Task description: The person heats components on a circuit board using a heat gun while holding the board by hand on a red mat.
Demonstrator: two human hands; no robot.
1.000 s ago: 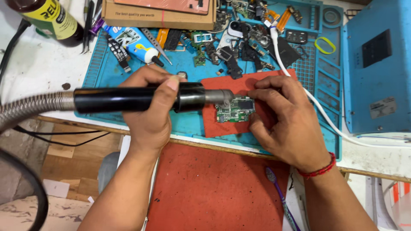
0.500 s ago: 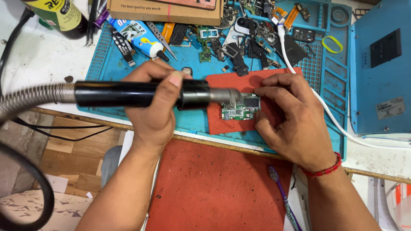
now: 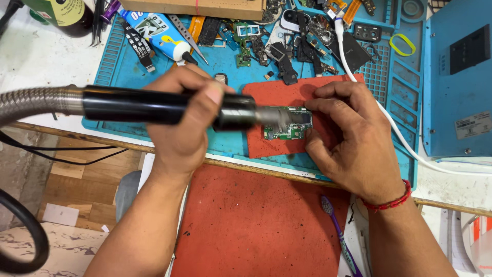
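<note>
My left hand [image 3: 182, 120] grips a black hot-air wand [image 3: 130, 105] with a ribbed metal hose [image 3: 31, 103] running off to the left. Its metal nozzle [image 3: 270, 114] points right, right over a small green circuit board [image 3: 288, 124]. The board lies on a red pad [image 3: 287, 95] on top of a blue work mat [image 3: 128, 66]. My right hand [image 3: 353, 141] rests on the red pad, fingertips pinching the board's right edge. A red thread band circles that wrist.
Loose phone parts and flex cables [image 3: 287, 36] litter the back of the mat. A glue tube [image 3: 159, 33], tweezers [image 3: 187, 31], a dark bottle [image 3: 61, 13] and a cardboard box [image 3: 200, 7] lie behind. A blue box [image 3: 456, 82] stands right. A white cable [image 3: 400, 138] crosses the mat. A purple toothbrush [image 3: 341, 233] lies near me.
The view has shifted so the bench sits higher in frame. Both hands keep their grip, and the nozzle stays over the board.
</note>
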